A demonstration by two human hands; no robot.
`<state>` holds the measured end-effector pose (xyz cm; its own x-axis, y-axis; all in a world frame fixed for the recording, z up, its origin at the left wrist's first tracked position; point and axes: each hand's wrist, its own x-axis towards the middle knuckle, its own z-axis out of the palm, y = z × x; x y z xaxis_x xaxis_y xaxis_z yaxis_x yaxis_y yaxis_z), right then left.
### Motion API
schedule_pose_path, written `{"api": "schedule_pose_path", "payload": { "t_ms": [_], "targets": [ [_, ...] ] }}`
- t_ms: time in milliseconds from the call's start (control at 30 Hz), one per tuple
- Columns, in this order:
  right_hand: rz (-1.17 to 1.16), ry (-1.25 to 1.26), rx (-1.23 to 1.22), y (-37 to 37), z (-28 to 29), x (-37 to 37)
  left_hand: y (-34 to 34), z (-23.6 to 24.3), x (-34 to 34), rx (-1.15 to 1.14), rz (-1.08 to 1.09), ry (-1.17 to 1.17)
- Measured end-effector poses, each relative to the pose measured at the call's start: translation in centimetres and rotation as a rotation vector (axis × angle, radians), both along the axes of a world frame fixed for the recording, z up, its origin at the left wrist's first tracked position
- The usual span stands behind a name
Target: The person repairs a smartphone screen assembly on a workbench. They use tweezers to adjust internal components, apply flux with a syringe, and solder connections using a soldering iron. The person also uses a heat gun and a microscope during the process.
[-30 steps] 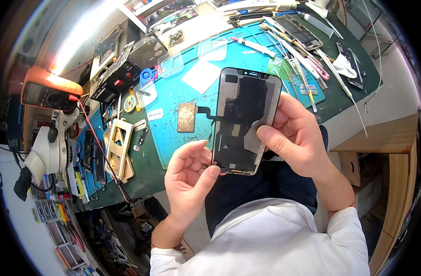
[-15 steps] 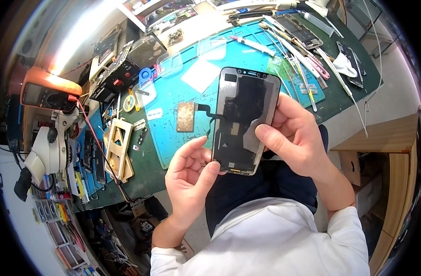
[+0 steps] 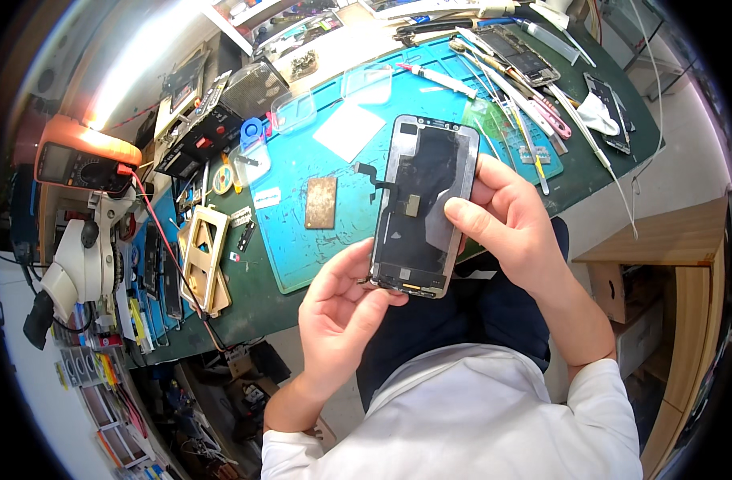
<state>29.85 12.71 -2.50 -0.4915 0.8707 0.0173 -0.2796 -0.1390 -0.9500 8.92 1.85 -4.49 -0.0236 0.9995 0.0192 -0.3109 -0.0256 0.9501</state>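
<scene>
I hold a phone screen assembly [image 3: 420, 226] over the bench, its dark back and silver edge facing up. A black flex cable [image 3: 368, 178] sticks out from its left side. My left hand [image 3: 342, 312] grips the lower left corner, with thumb and curled fingers against it. My right hand [image 3: 506, 224] grips the right edge, thumb across the back and fingers behind it. A tarnished metal plate [image 3: 320, 203] lies on the blue mat [image 3: 286, 248] left of the screen, and a white square sheet [image 3: 349, 131] lies beyond it.
An orange multimeter [image 3: 82, 156] and white microscope arm [image 3: 102, 256] stand at the left, near gold frames [image 3: 194, 256] and a black powered device [image 3: 202, 140]. Tweezers, syringes [image 3: 438, 79], clear trays [image 3: 294, 112] and phones [image 3: 514, 56] crowd the back and right. A wooden cabinet [image 3: 686, 264] is at the right.
The screen has shifted and tilted slightly, and its cable has risen away from above the metal plate. My left hand has moved right with the lower corner; my right thumb is higher.
</scene>
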Motion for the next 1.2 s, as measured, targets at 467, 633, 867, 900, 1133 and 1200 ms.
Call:
{"api": "schedule_pose_path", "payload": {
  "t_ms": [467,633,867,900,1133,1200],
  "targets": [
    [0.005,0.003,0.047,-0.7,-0.2,-0.3,0.0,0.1,0.5,-0.251,-0.042,-0.171],
    [-0.008,-0.026,0.020,-0.7,-0.2,-0.3,0.1,0.3,1.3,-0.264,0.013,-0.161],
    [0.021,-0.098,-0.045,-0.9,0.2,-0.3,-0.2,-0.2,0.4,-0.324,-0.036,-0.200],
    [0.018,-0.123,-0.051,-1.0,0.2,-0.2,-0.2,-0.2,0.5,-0.343,-0.038,-0.227],
    [-0.039,-0.197,-0.106,0.2,-0.6,1.2,-1.7,0.9,-0.5,-0.231,-0.032,0.053],
    [-0.050,-0.223,-0.112,1.2,-0.8,1.0,-2.0,0.5,-2.1,-0.094,0.102,0.357]
  ]
}}
